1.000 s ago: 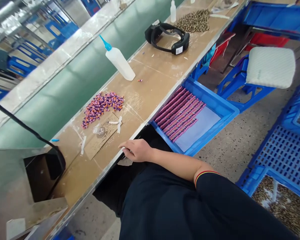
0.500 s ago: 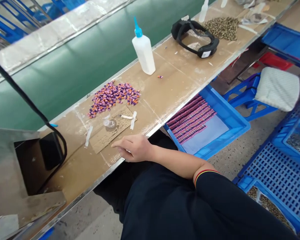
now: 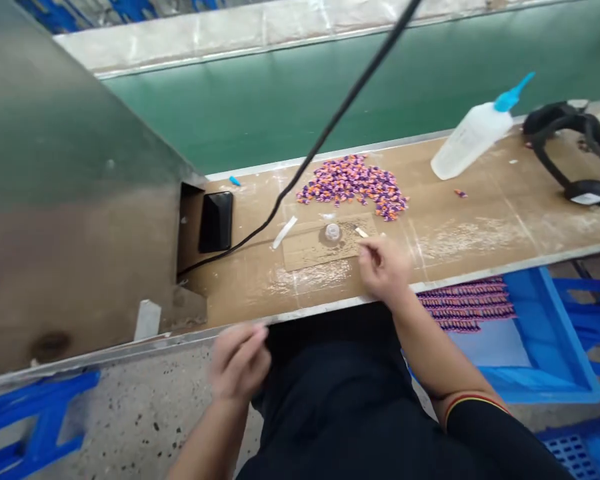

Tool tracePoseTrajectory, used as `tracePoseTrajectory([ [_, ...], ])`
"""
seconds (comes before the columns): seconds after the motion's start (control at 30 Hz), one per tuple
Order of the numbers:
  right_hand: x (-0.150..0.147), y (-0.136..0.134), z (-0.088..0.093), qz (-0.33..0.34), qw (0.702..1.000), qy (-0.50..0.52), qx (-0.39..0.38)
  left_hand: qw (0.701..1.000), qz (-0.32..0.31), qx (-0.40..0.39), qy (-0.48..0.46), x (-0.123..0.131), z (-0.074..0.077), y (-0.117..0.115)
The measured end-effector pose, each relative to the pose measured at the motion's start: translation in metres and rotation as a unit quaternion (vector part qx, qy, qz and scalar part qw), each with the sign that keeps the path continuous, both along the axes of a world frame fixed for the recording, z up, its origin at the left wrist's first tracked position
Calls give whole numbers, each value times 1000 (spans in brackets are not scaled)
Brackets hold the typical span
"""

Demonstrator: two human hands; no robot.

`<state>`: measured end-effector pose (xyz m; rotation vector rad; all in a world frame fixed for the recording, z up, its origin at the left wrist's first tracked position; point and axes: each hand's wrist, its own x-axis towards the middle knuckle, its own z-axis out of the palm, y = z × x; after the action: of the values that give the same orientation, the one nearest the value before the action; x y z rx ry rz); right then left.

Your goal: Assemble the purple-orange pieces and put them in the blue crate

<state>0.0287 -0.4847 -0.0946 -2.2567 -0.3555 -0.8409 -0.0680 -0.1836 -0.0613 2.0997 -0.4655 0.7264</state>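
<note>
On my feed, the left hand point(image 3: 239, 363) blurs over the lap, its fingers curled narrow; I can't tell if they hold anything. A clear plastic cap point(image 3: 333, 232) sits on the cardboard sheet point(image 3: 307, 255), below the purple-and-orange pieces point(image 3: 353, 185). The small white strip point(image 3: 361, 232) lies just beyond the right hand point(image 3: 384, 269), fingers narrowed; I'd pinch it lightly.

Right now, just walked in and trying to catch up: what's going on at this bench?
A person works at a brown-topped bench. Their right hand is at its front edge, fingers near a pale strip on a piece of cardboard, beside a clear cup. Their left hand is off the bench, too blurred to show any hold. Purple and orange pieces lie behind the cardboard; pink strips lie in a blue tray below.
</note>
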Motion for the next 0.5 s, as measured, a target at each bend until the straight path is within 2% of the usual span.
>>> tracePoseTrajectory([
  [0.03, 11, -6, 3, -17, 1000, 13, -9, 997, -17, 28, -77, 7, -6, -5],
  [0.1, 36, -16, 9, -36, 997, 52, -42, 982, -113, 57, -139, 28, -12, -20],
  [0.17, 66, -24, 13, -35, 990, 104, -91, 973, -171, 31, -149, 56, -7, -34],
  [0.27, 111, -29, 18, 14, 967, 184, -178, 968, -217, 8, -127, 100, 6, -52],
  [0.37, 147, -23, 18, 77, 944, 215, -237, 967, -249, -47, -42, 135, 9, -68],
  [0.43, 162, -17, 14, 107, 937, 215, -252, 961, -229, -142, 56, 149, 2, -79],
  [0.5, 170, -13, 8, 124, 934, 219, -254, 932, -189, -254, 175, 155, -8, -87],
])
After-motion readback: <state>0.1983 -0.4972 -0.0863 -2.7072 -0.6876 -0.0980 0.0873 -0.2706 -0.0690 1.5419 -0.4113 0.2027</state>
